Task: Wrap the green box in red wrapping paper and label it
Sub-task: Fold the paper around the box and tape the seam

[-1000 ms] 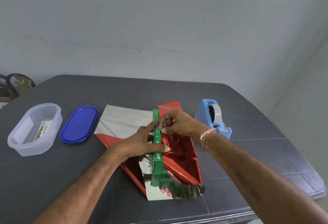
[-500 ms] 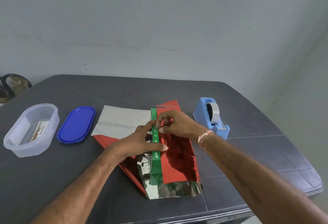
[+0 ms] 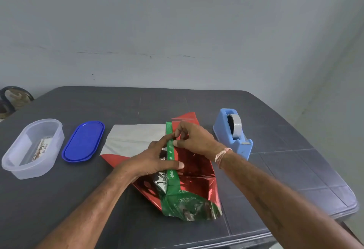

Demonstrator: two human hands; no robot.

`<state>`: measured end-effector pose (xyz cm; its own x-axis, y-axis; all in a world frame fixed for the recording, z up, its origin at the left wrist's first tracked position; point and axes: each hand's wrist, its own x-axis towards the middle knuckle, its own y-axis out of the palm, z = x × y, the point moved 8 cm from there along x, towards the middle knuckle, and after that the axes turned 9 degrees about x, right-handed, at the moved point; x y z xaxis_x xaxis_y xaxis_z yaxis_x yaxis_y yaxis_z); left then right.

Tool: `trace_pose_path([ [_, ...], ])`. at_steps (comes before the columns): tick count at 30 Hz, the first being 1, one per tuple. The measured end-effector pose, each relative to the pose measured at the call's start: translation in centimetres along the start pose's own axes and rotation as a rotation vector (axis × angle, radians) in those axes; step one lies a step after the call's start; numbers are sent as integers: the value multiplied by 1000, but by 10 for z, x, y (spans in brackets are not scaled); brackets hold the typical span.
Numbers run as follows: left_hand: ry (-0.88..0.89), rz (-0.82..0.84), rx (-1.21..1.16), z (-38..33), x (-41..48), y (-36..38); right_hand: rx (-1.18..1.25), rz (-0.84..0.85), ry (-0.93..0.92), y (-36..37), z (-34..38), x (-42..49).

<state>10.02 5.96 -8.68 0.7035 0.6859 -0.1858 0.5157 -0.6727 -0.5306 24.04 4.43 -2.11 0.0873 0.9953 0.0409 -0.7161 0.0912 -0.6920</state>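
Head view: over the last second the red wrapping paper (image 3: 194, 165) has been drawn up the right side of the green box (image 3: 169, 146) at mid-desk (image 3: 275, 162), leaving a narrower green strip. The right hand (image 3: 194, 140) pinches the paper's edge there; the left hand (image 3: 152, 161) presses flat, fingers spread. Taping from the dispenser (image 3: 233, 132) looks next.

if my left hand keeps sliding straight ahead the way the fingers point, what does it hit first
Probably your right hand: the left hand points up-right across the green box, where the right fingertips pinch the red wrapping paper. Depth is unclear.
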Motion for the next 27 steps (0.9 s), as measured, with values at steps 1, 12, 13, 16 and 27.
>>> trace_pose_path([
  [1, -5, -1, 4, 0, 0, 0, -20, -22, 3, -1, 0, 1],
  [12, 0, -6, -9, -2, -3, 0, -20, -14, 55, 1, -1, 3],
  [13, 1, -7, -3, -3, -4, 0, -77, -50, 50, 2, 0, 4],
  [16, 2, -16, -11, -2, -4, 0, -123, -77, 36, 3, 2, 4],
  [27, 21, 12, -57, -7, -4, 2, 500, -106, 6, -31, -15, -40],
])
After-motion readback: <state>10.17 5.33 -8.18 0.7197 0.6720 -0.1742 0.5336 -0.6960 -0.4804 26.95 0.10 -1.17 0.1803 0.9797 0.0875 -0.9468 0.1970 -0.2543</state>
